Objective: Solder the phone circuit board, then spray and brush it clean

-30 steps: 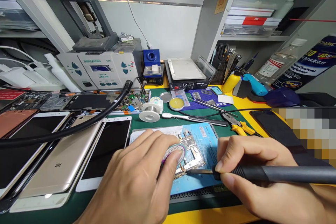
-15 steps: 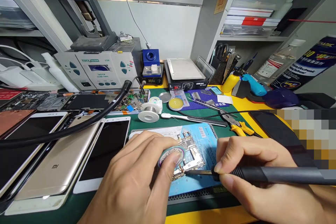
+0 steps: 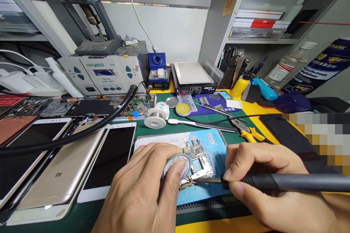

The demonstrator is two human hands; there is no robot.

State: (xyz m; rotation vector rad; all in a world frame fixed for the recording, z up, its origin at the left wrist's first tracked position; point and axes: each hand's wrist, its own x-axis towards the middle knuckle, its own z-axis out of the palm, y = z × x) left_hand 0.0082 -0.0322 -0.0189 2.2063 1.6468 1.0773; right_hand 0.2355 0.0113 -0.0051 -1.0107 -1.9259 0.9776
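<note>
Narrowed in a pinch, left fingers (image 3: pixel 173 182) around a flat round spool (image 3: pixel 175 161), thumb across the printed face; probably light, stiff and a little slippery, best gripped by its rim. Just past the thumb tip, low over the circuit board (image 3: pixel 196 153), a thin copper-coloured braid (image 3: pixel 189 179), likely soft and easily bent; too small to tell whether touching the soldering iron (image 3: pixel 290 182). Gathered pen-like about the front of the iron's handle, right fingers (image 3: pixel 238 188), metal shaft pointing toward the left fingers: to be held by the dark handle only, shaft presumably hot. Beneath and between both sets of fingers, the board flat on a blue card (image 3: pixel 218 160), seemingly thin, rigid and fragile, better taken by its edges than by its parts. Farther out, beyond the left fingers, a wire reel (image 3: pixel 155 120); beyond the right fingers, yellow-handled pliers (image 3: pixel 248 131).
</note>
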